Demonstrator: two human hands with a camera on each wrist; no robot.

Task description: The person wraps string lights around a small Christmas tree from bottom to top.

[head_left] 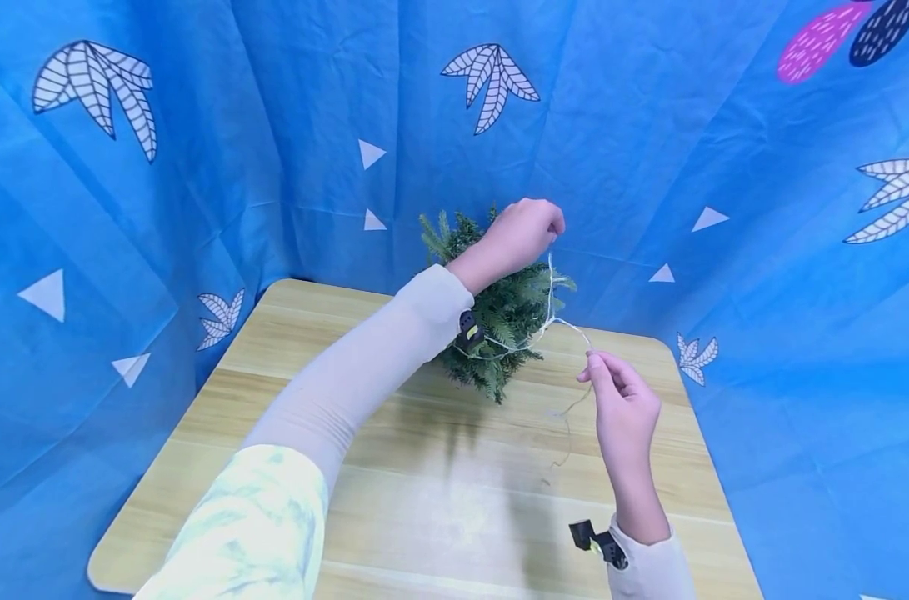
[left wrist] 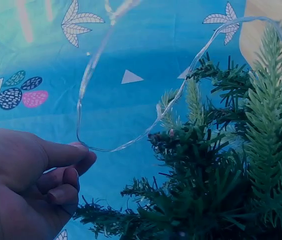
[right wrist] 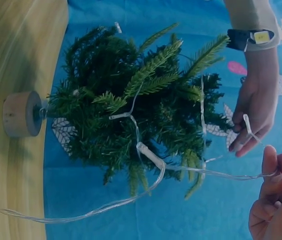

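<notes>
Your right hand, nearly closed, pinches the clear fairy-light wire; your left hand pinches it too, beside the artificial fir tree toward the desk's far side. Leave gentle slack so it shouldn't snag.

L hand: fingertips mostly hid. behind knuckles, head view; cut off by left edge, L wrist view. R hand: pt. cut off by right edge, R wrist view. Light string: pt. lost in foliage nr. L grip; cut off by left edge, R wrist view; loose tail below R grip too faint to trace, head view. Tree: pt. hid. behind L sleeve, below L grip. Wooden base, below both grips: hid., head view. Table: near edge, this side of R grip, out of frame.
</notes>
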